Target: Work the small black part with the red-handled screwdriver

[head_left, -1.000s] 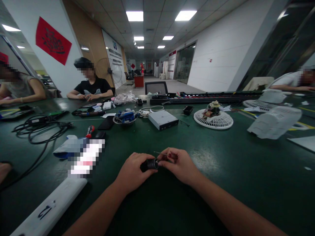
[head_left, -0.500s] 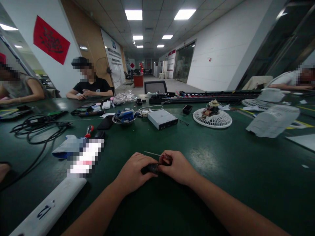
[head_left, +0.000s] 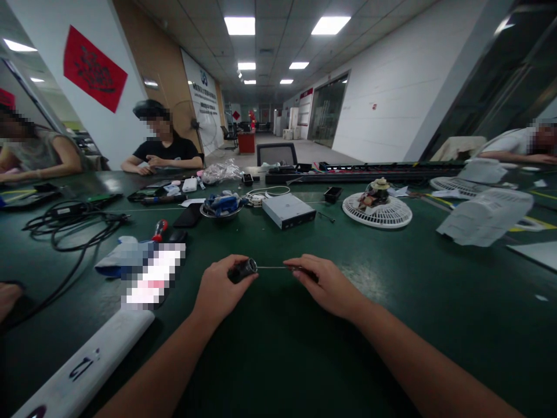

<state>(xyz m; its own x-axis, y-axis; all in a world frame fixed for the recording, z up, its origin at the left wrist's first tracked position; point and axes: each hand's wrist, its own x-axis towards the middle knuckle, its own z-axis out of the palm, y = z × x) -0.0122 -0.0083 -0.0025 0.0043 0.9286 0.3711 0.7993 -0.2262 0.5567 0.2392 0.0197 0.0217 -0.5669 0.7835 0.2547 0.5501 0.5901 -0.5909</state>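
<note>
My left hand (head_left: 223, 290) is closed around a short black cylinder (head_left: 243, 269), whose round open end faces right. Opposite it, my right hand (head_left: 319, 283) grips a thin-shafted screwdriver (head_left: 272, 267), with most of its handle hidden by the fingers. The shaft points left, level, and its tip is at the cylinder's open end. Whether the tip is inside or only touching the rim, I cannot tell. Both hands are low over the green table (head_left: 278, 360).
Beyond my hands lie a disc drive (head_left: 288, 210), a bowl of blue items (head_left: 221, 205) and a white fan grille (head_left: 376, 210) with a motor. At left are a black cable (head_left: 73, 223), a red-handled tool (head_left: 160, 229) and a long white bar (head_left: 82, 368). Several people sit around.
My hands have moved apart. The cylinder has turned its open end to the right, and the screwdriver's shaft has swung from pointing up-left past it to meeting that end.
</note>
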